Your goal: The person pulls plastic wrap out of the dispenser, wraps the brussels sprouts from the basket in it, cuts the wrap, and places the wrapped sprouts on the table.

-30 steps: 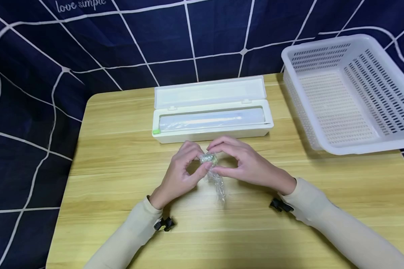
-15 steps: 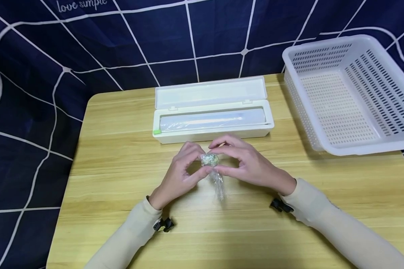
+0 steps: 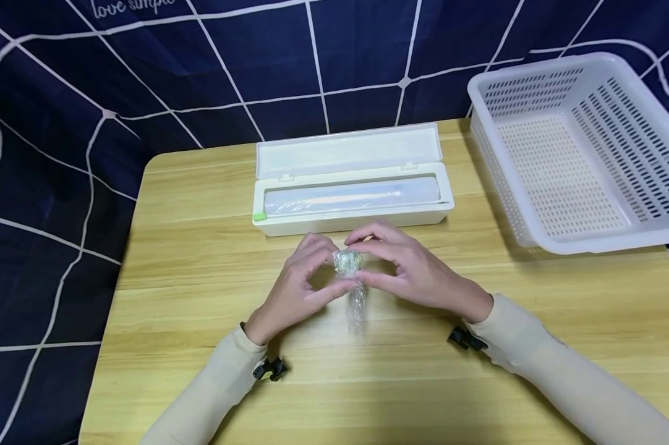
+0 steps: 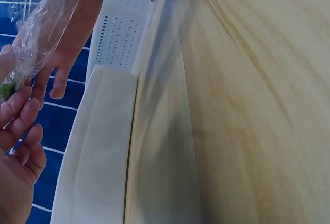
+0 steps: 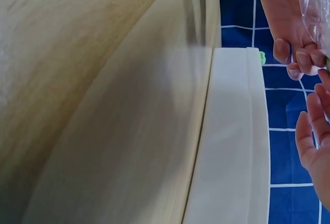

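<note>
Both hands meet over the middle of the table around a small greenish bundle (image 3: 348,262) wrapped in clear cling film. My left hand (image 3: 301,284) pinches it from the left, thumb below and fingers above. From the other side my right hand (image 3: 415,266) pinches it with thumb and fingertips. A loose tail of cling film (image 3: 357,309) hangs from the bundle toward me. In the left wrist view a bit of green (image 4: 7,90) shows through the film between the fingers. What lies inside the wrapping cannot be made out.
Just beyond the hands, a long white cling film box (image 3: 351,220) stands with its lid raised, a roll of film (image 3: 351,196) inside and a green slider (image 3: 259,217) at its left end. A white perforated basket (image 3: 526,210) stands at the back right, before a dark blue curtain (image 3: 362,55).
The bundle has turned between the fingers, showing more of its green side. Its film tail has swung from slanting right to hanging straight toward me. The hands have barely shifted.
</note>
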A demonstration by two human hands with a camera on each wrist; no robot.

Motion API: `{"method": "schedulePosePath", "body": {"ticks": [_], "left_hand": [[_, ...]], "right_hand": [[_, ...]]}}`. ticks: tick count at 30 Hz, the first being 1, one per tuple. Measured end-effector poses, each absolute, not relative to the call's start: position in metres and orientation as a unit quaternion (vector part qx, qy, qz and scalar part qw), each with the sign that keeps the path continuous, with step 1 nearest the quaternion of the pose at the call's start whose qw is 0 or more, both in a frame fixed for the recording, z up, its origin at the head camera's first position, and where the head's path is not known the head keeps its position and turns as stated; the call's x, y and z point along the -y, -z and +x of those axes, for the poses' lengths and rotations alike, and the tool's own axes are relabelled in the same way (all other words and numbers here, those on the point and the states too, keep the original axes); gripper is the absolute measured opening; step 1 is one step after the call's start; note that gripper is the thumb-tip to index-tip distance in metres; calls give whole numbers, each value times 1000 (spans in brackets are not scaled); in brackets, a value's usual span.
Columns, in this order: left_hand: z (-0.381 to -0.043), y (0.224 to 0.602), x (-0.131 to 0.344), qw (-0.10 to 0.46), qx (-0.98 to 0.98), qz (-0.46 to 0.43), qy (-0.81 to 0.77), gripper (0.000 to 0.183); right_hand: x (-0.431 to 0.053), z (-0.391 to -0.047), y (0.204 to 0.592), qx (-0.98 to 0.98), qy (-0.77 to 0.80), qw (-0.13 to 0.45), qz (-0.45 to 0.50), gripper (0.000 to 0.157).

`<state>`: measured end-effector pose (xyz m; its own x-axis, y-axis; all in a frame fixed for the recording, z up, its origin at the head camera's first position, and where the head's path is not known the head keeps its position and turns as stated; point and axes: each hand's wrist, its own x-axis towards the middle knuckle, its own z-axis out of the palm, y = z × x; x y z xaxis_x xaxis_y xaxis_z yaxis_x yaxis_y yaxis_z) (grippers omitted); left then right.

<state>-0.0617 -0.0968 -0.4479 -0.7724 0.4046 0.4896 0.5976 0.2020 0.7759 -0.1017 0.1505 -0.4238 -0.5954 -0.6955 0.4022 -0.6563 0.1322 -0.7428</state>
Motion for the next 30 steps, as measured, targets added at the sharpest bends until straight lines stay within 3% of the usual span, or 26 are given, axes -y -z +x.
{"method": "schedulePosePath", "body": {"ticks": [18, 26, 30], "left_hand": [[-63, 448, 97, 127, 777, -332, 519, 15], [-63, 446, 101, 153, 778, -310, 525, 58], [-64, 446, 101, 167, 764, -330, 529, 58]], "right_hand": [[-151, -106, 419, -753, 453, 24, -477, 32], [-150, -104, 421, -742, 489, 27, -458, 29], [-150, -103, 420, -747, 492, 35, -446, 27]]}}
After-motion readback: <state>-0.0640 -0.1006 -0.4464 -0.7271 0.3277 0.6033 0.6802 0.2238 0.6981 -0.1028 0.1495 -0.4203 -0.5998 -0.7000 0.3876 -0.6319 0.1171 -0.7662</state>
